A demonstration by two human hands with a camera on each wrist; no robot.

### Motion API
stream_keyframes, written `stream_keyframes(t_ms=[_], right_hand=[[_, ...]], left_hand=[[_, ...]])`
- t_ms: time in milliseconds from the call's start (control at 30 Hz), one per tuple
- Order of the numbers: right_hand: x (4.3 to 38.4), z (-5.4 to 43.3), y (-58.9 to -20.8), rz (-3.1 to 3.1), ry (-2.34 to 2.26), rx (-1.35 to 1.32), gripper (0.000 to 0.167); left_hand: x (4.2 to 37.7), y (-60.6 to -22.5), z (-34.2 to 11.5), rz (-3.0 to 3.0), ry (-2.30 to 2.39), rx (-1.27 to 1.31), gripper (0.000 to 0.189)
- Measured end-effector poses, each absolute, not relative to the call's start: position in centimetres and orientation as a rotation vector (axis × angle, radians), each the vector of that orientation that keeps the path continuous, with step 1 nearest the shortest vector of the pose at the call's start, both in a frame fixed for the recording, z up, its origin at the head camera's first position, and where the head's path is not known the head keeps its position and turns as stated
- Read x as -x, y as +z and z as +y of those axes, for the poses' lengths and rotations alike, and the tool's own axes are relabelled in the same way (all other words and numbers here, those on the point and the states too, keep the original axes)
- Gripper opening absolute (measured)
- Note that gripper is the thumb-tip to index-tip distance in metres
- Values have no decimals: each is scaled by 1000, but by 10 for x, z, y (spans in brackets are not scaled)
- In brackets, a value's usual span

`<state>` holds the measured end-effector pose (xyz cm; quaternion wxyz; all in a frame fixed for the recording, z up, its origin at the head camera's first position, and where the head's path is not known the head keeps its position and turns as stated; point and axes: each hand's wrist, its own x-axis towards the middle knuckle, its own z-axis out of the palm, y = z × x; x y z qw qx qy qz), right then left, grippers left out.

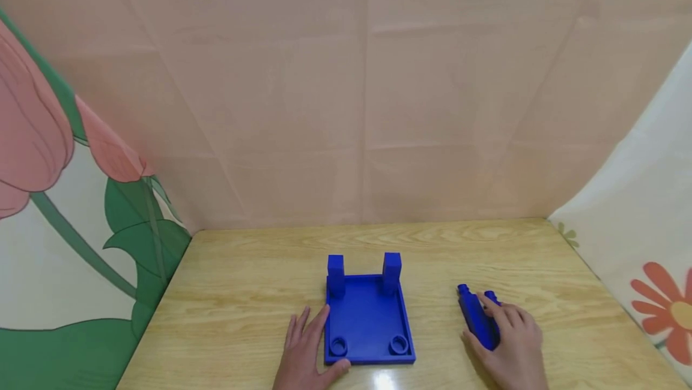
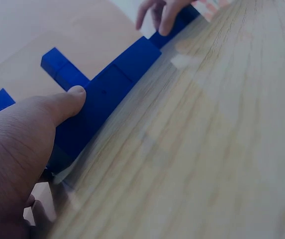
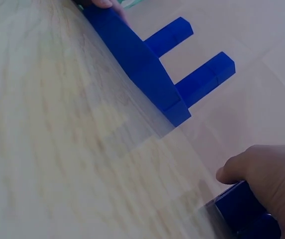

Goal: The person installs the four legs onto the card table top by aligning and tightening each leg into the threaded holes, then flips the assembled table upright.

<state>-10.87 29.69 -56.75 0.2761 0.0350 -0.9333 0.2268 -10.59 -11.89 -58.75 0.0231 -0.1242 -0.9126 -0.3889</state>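
A blue tray (image 1: 367, 318) with two square posts at its far corners and two round ring sockets at its near corners lies on the table. My left hand (image 1: 305, 354) rests at its near left corner, thumb on the near wall and forefinger along the left side. In the left wrist view, the thumb (image 2: 72, 102) presses the tray's wall. To the right, two blue bottle-shaped pieces (image 1: 478, 321) lie side by side, necks pointing away. My right hand (image 1: 513, 342) grips them from above, fingers over the right one and thumb by the left one, hiding much of the right piece.
The wooden table (image 1: 243, 282) runs back to a pink-beige cloth (image 1: 367, 107). Flower-printed cloths hang at the left (image 1: 130, 216) and right (image 1: 649, 246) sides. Bare wood separates the tray from the bottle-shaped pieces.
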Motion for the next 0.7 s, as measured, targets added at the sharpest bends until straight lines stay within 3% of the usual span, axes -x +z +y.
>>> stream_keyframes(t_ms=[367,700], right_hand=[[109,296,-567,-2536,532,-111,84],[111,297,-572,-2328,806,-120,79]], left_hand=[[104,-589,-119,-2774,-1098,413,103],[107,-596,-119,-2686,-1035,473,102]])
